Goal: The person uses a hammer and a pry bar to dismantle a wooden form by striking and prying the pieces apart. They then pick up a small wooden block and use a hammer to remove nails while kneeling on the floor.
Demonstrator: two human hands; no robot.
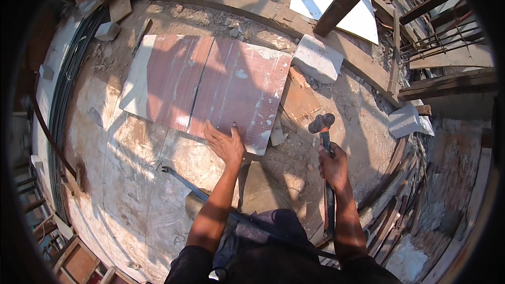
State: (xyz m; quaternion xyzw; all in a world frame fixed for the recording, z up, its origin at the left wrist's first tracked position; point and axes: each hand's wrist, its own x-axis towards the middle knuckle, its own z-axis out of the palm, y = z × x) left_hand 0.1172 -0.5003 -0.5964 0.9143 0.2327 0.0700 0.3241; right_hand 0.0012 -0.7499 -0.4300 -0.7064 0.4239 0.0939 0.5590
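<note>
My left hand lies open against the near edge of a wide reddish-brown board, fingers stretched and thumb apart. The board is scuffed, with pale smears and a whitish left end. To the right, my right hand is wrapped round the handle of a hammer. Its dark head points away from me, and the lower handle runs back along my forearm. A long metal pry bar with a forked tip passes beneath my left forearm and across my lap.
A pale block touches the board's far right corner, beside a broken wood piece. Beams border the dusty floor at the back. Cables or rods run along the left; scrap wood strips pile up at right.
</note>
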